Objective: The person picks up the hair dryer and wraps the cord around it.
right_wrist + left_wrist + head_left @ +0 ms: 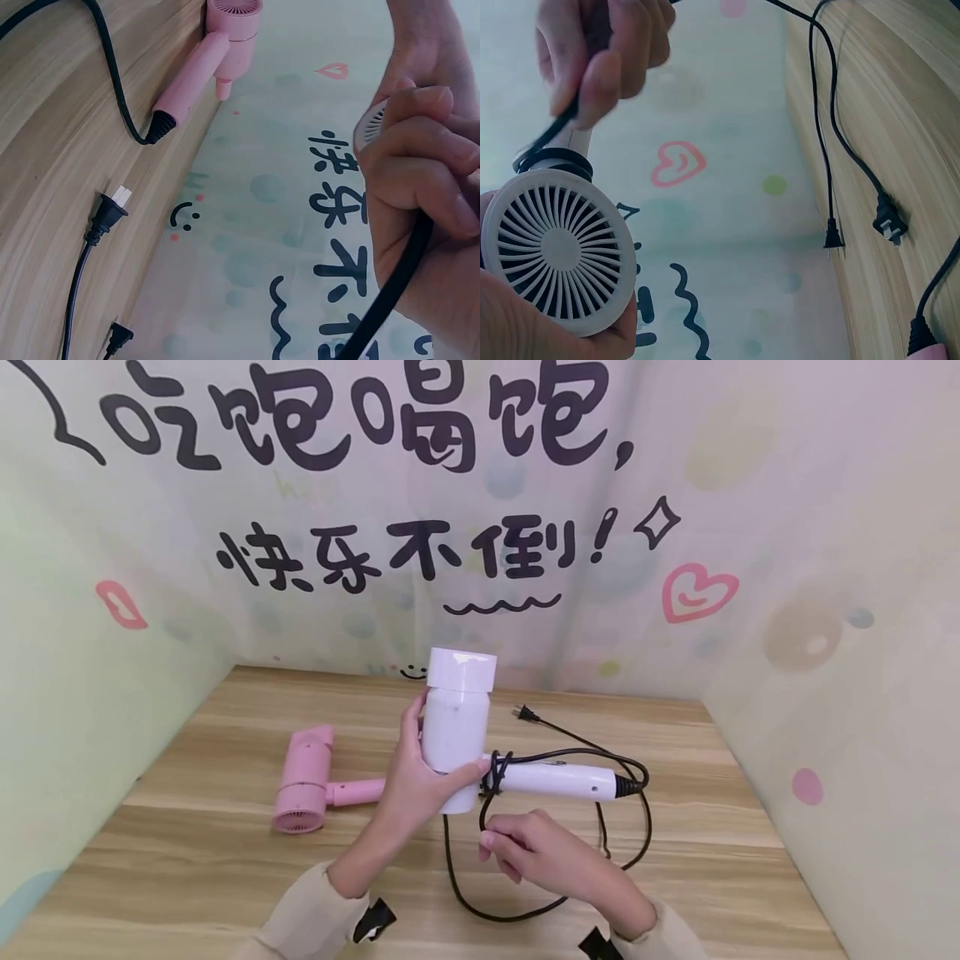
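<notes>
My left hand [420, 772] grips a white hair dryer [454, 718] round its barrel, raised over the table with the handle pointing right. Its round slotted intake grille [560, 253] faces the left wrist camera. A black cord [495, 777] is wound about the handle close to the barrel, then loops off to the right and below. Just below the handle, my right hand [543, 852] pinches a stretch of this cord with curled fingers. Left of the hands lies a pink hair dryer [302, 781], its handle partly hidden behind my left hand.
A wood-grain table [225, 877] meets a printed backdrop [337, 635] at the back and sides. One black plug [527, 713] lies toward the table's rear. The left wrist view shows two plugs, a nearer one [889, 221] and a farther one [832, 235].
</notes>
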Tool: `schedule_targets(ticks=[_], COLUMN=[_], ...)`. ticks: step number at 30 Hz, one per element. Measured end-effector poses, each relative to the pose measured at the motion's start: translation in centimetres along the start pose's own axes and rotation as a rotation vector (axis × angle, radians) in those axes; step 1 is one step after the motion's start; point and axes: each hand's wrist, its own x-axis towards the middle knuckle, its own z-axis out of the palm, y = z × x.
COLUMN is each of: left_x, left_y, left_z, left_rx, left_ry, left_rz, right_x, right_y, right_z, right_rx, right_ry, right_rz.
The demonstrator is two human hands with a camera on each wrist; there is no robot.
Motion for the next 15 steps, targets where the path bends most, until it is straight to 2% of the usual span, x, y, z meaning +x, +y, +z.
schedule_targets(ticks=[3, 11, 15], left_x=[-0.1, -0.4, -0.5], left_y=[0.2, 0.7, 0.9], left_z=[0.0, -0.4, -0.5], left_rx=[-0.008, -0.034, -0.038], left_ry=[-0.001, -0.020, -0.044], left_rz=[-0.003, -0.024, -0.035], right_x=[0.7, 1.2, 1.2], right_y=[0.3, 1.0, 1.6], right_z=[0.2, 0.4, 0.5], right_rx=[0.018, 0.028, -0.044], right_ry=[0.006, 0.027, 0.109], right_rz=[0.004, 0.096, 0.127])
